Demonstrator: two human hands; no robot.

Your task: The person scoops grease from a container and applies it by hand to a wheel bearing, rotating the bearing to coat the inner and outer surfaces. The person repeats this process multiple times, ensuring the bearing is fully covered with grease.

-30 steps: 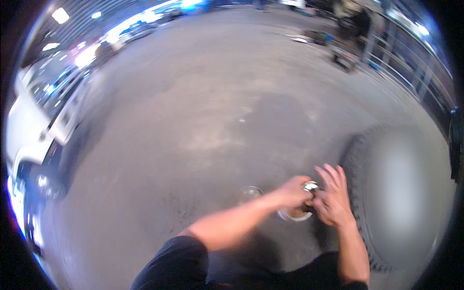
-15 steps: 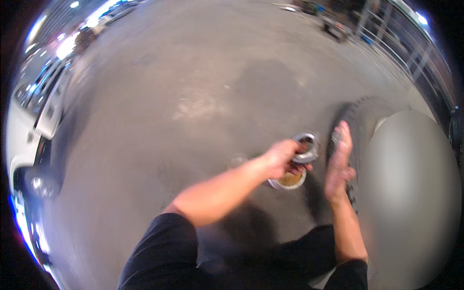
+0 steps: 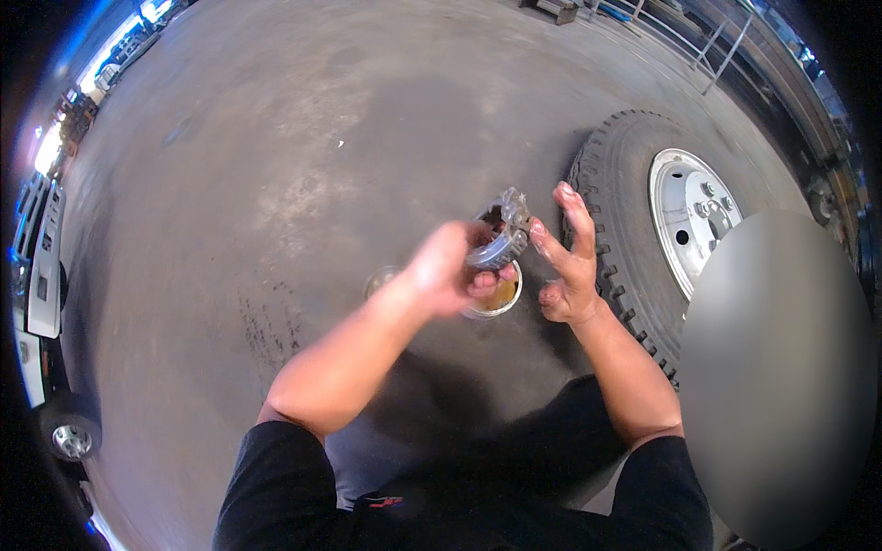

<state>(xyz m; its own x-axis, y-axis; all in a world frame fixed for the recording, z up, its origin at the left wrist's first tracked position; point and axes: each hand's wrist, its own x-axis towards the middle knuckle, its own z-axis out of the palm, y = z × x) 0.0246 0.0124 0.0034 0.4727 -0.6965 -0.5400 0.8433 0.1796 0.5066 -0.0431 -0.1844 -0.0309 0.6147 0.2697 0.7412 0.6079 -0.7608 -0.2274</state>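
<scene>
"One metal ring [image 3: 501,250] — held where?"

"Gripped in the left hand [image 3: 448,266], tilted, up above the floor [image 3: 303,138], with a greasy-looking clump [image 3: 514,209] on the upper edge."

"And the right hand [image 3: 574,262]?"

"Fingers spread, just beside the ring — touching or not, impossible to tell."

"Below?"

"On the floor, partly hidden by the left hand, a round tub [image 3: 517,286] with yellowish contents [image 3: 502,294]."

"Farther out?"

"To the right, a large treaded tire [image 3: 611,184] around a white wheel [image 3: 672,216]; far left, a white vehicle [image 3: 44,285]."

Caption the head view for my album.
Left hand holds a paste-smeared grey metal ring, bare right hand open beside it.
</scene>
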